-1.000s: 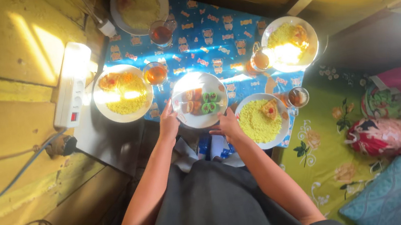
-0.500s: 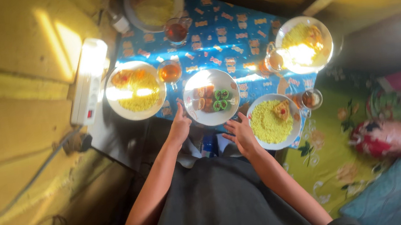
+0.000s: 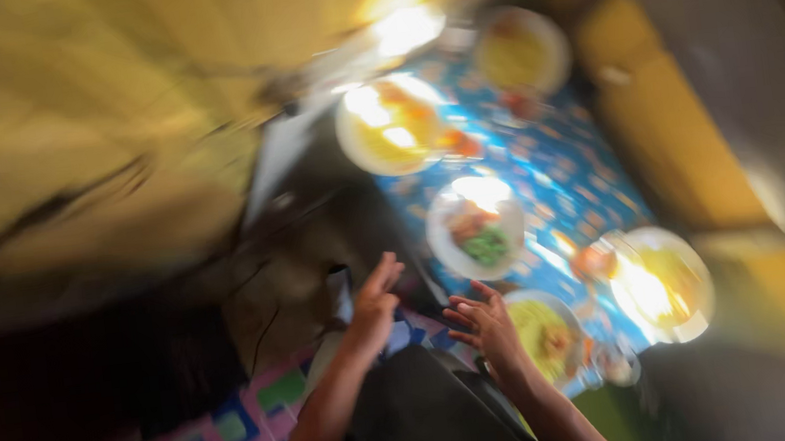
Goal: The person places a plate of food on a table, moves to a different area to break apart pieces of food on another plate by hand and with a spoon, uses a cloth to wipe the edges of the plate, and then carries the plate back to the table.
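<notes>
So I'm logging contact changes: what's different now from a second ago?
Both hands have let go of the centre plate with the orange and green pieces and drawn back: left hand and right hand are now open and empty, short of it. The view has swung and blurred. The plates remain on the blue cloth.

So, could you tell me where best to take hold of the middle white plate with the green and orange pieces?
Probably by the middle white plate's bare near rim, coming from the person's side: it lies flat, food sits in its centre, and both open hands, left and right, hover just short of it.
</notes>
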